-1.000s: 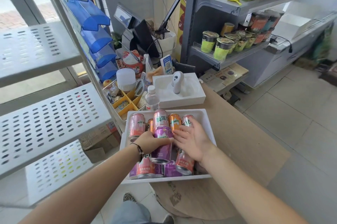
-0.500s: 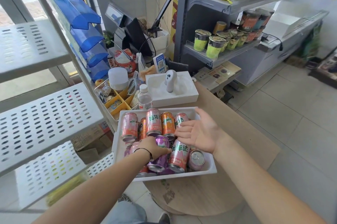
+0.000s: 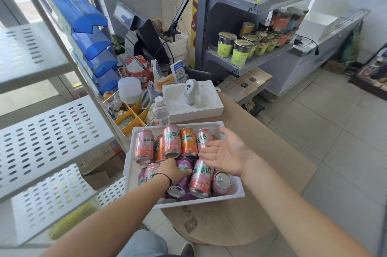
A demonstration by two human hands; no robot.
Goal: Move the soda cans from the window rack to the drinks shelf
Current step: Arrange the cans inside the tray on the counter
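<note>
Both bare forearms reach forward and up from the lower edge of the view, converging toward the middle. The left hand point(image 3: 173, 170) is turned knuckles up, its fingers curled down and wrapped around a purple can point(image 3: 184, 170); a thin dark band circles the left wrist. The right hand point(image 3: 227, 153) is held apart from it, just to the right and a little farther out, palm turned up and toward the left, fingers straight and together pointing left, thumb raised above them. It holds nothing; whether its fingertips touch anything cannot be told.
</note>
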